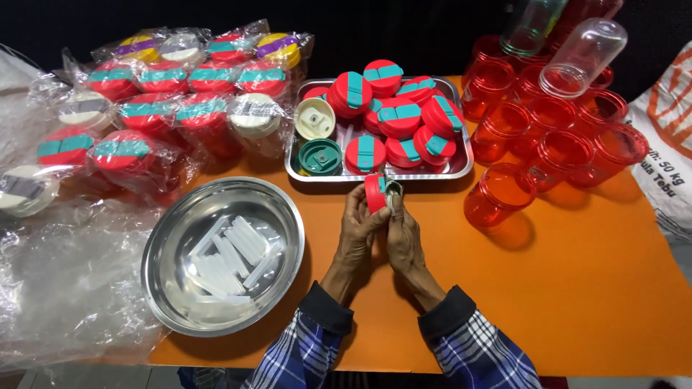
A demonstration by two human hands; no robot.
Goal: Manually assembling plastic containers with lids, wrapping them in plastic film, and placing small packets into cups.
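Both my hands meet over the orange table, just in front of the steel tray. My left hand (358, 229) and my right hand (404, 232) together hold one red lid with a teal flap (378, 193), turned on edge, fingers pressing on its rim. The rectangular steel tray (461, 169) beyond holds a pile of red lids with teal flaps (398, 115), one cream lid (315, 118) and one teal lid (320, 155). A round steel bowl (166, 238) to the left of my left hand holds several clear plastic strips (234, 259).
Red see-through jars (501, 194) lie stacked at the right, with clear ones (582, 56) on top. Bagged jars with lids (166, 108) and loose plastic wrap (58, 281) fill the left side. A white printed sack (667, 144) sits at the far right.
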